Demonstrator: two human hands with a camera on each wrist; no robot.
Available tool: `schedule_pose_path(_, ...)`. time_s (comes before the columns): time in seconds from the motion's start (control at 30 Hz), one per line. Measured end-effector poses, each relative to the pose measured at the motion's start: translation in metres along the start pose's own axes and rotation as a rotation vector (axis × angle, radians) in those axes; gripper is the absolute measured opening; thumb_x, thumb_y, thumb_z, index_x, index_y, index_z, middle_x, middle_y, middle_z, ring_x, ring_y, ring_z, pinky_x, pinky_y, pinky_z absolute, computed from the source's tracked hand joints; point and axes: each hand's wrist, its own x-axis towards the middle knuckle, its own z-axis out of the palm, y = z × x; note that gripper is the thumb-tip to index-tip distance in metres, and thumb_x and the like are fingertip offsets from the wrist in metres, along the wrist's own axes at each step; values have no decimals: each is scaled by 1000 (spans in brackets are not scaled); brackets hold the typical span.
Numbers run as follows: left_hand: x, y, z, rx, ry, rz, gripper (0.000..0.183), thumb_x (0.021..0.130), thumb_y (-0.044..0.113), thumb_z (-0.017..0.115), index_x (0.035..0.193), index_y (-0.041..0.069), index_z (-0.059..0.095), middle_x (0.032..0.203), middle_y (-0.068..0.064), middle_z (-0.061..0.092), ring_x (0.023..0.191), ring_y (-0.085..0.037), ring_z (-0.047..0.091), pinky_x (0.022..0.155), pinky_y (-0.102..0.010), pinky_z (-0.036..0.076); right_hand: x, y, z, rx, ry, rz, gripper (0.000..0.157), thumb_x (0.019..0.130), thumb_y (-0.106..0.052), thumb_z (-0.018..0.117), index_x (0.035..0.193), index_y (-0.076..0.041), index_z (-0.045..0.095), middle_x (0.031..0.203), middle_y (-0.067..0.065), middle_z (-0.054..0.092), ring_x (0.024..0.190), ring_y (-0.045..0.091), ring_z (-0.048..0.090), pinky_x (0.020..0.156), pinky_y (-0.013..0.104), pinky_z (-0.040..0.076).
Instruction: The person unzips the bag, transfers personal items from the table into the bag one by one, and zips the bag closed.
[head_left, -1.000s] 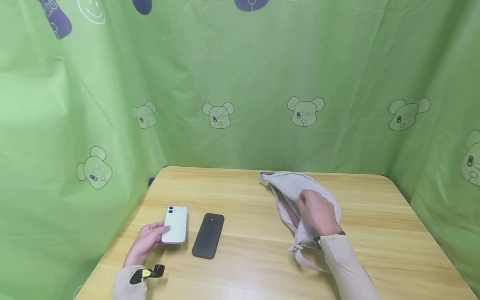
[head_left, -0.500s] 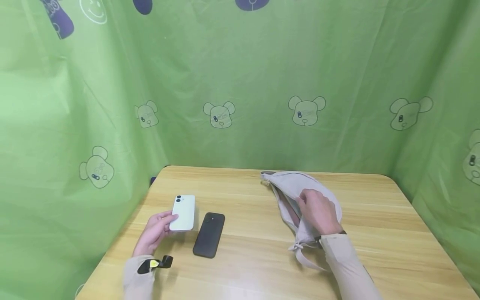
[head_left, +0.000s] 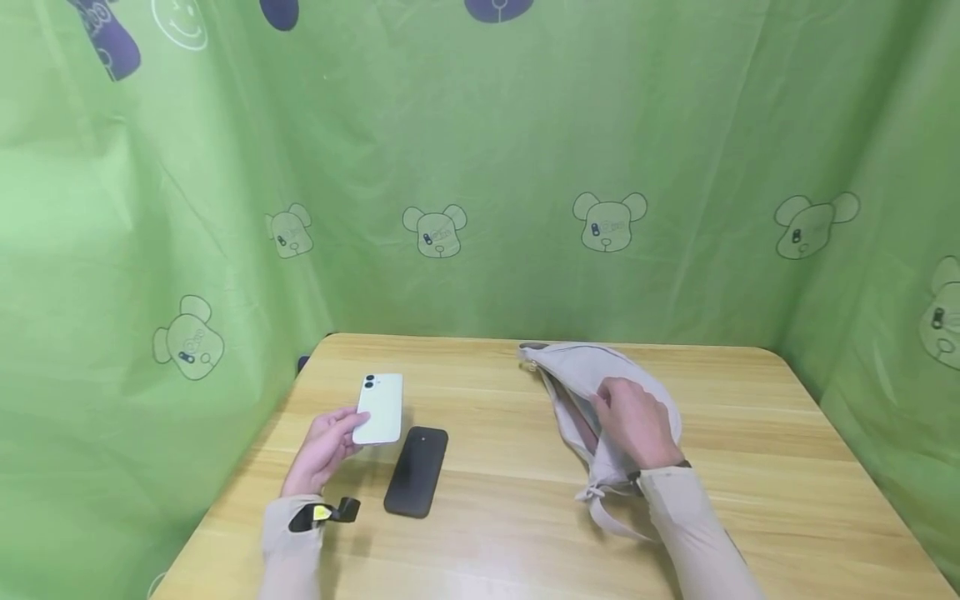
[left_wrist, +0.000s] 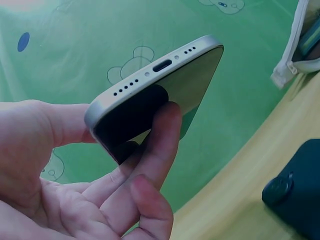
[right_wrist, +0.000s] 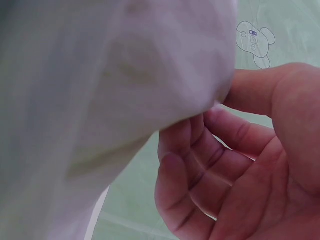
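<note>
A white smartphone (head_left: 381,410) is held up off the table by my left hand (head_left: 324,446), which grips its left edge between thumb and fingers. In the left wrist view its charging port end (left_wrist: 162,66) and dark glossy screen face the camera. On the table just right of that hand lies a black smartphone (head_left: 417,472). My right hand (head_left: 637,423) pinches the edge of a light grey zip bag (head_left: 600,367) and keeps its mouth apart. Close up in the right wrist view, the bag's cloth (right_wrist: 165,65) sits between the thumb and curled fingers. Most of the bag's inside is hidden.
The wooden table (head_left: 495,533) carries everything. A strap (head_left: 615,523) trails from the bag's near end. Green curtains (head_left: 525,150) printed with bear heads hang behind and on both sides. In the left wrist view, something dark and green (left_wrist: 311,41) shows inside the bag.
My left hand has moved away from me and to the right with the white smartphone. My right hand, the bag and the black smartphone have stayed in place.
</note>
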Motion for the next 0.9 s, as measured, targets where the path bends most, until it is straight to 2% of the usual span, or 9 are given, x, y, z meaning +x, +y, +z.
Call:
schedule_pose_path(0.33,11,12,14,-22,-20,13,49,106,15,55,144,-13,42,95,9,77,88,-5,75,81,-21,58,-1,0,0,-2,5,-2,16,99,-22,63,89,-9,68,84,9,70,69,25,61,56,37,45)
schedule_pose_path(0.67,23,26,36,-36,-53,33,50,105,13,55,145,-13,42,94,10,77,86,-5,75,81,-22,58,-1,-2,-1,4,10,-4,17,99,-22,63,89,-9,68,81,8,68,67,23,59,54,34,42)
schedule_pose_path(0.9,31,31,54,-44,-65,38,48,104,12,56,144,-13,45,91,9,76,83,-5,74,76,-20,56,-1,-1,-1,1,28,-2,17,99,-23,63,90,-9,68,81,8,68,68,23,59,54,34,42)
